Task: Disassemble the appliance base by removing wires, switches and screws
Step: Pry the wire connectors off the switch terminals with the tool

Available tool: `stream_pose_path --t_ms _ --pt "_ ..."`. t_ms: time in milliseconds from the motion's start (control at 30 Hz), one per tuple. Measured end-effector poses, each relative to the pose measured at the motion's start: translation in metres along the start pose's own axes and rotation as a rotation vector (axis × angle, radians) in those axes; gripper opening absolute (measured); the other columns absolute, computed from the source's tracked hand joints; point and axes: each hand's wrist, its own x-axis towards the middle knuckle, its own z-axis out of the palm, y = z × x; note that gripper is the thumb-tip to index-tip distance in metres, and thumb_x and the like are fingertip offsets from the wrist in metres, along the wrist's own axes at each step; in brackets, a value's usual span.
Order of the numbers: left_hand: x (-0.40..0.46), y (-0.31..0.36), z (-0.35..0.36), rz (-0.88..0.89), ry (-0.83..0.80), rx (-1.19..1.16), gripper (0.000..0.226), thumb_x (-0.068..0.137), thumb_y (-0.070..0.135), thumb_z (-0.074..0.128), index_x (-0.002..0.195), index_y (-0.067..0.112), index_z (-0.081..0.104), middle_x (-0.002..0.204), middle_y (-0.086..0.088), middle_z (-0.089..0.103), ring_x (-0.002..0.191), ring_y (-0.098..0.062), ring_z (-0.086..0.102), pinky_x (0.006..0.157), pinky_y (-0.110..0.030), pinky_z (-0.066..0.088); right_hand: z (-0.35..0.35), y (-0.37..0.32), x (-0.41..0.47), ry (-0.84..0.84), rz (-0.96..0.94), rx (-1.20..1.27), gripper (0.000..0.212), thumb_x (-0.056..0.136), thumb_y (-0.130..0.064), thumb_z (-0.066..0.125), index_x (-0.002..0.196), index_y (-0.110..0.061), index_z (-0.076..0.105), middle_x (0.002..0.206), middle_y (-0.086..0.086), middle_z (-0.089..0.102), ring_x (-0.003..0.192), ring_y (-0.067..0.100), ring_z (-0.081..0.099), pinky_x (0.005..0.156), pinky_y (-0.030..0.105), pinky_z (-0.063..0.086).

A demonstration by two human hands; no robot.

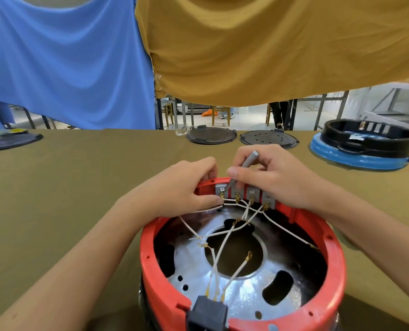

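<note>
A red round appliance base lies upturned in front of me, its silvery metal plate showing inside. White wires cross the plate and run to a row of grey switches at the far rim. My left hand grips the far-left rim and pinches a white wire beside the leftmost switch. My right hand holds a grey screwdriver, its tip set on the leftmost switch. A black socket block sits at the near rim.
On the olive-covered table, two dark round lids lie at the far edge. A black ring on a blue base stands far right. A dark flat part lies far left. Blue and mustard cloths hang behind.
</note>
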Motion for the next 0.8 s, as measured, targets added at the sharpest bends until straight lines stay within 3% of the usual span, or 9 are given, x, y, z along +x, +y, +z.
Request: stream_pose_path --t_ms 167,300,433,567,800 --pt "0.000 0.002 0.000 0.005 -0.003 0.004 0.031 0.087 0.042 0.073 0.096 0.026 0.047 0.065 0.012 0.054 0.059 -0.005 0.050 0.057 -0.025 0.033 -0.002 0.002 0.002 0.002 0.067 0.067 0.020 0.097 -0.021 0.064 0.081 -0.010 0.068 0.067 0.001 0.070 0.065 0.009 0.065 0.066 0.013 0.047" --pt "0.000 0.001 0.000 0.004 -0.002 0.007 0.032 0.087 0.043 0.073 0.096 0.027 0.046 0.063 0.013 0.051 0.058 -0.004 0.049 0.056 -0.025 0.032 -0.001 0.001 0.010 0.003 0.140 0.070 0.023 0.097 -0.026 0.063 0.080 -0.011 0.066 0.064 0.002 0.068 0.063 0.018 0.059 0.071 0.034 0.049" --pt "0.000 0.000 0.000 0.009 -0.003 0.008 0.032 0.087 0.044 0.072 0.096 0.027 0.046 0.066 0.010 0.053 0.059 -0.006 0.049 0.058 -0.028 0.036 0.003 -0.001 0.013 0.014 0.166 0.087 0.024 0.098 -0.024 0.061 0.081 -0.007 0.063 0.061 0.000 0.064 0.061 0.016 0.057 0.072 0.036 0.050" --pt "0.000 -0.001 0.000 0.012 -0.001 -0.002 0.031 0.087 0.044 0.072 0.097 0.028 0.046 0.066 0.011 0.054 0.060 -0.006 0.050 0.058 -0.028 0.038 0.004 0.001 0.007 0.043 0.131 0.059 0.023 0.098 -0.026 0.061 0.082 -0.011 0.064 0.065 0.000 0.067 0.066 0.019 0.064 0.081 0.048 0.054" --pt "-0.001 -0.001 0.000 0.020 0.005 0.004 0.033 0.088 0.043 0.072 0.100 0.024 0.048 0.068 0.010 0.053 0.061 -0.007 0.050 0.060 -0.028 0.040 0.004 0.000 0.005 0.055 0.062 -0.020 0.022 0.097 -0.029 0.062 0.080 -0.015 0.066 0.068 -0.001 0.071 0.065 0.021 0.068 0.073 0.042 0.056"
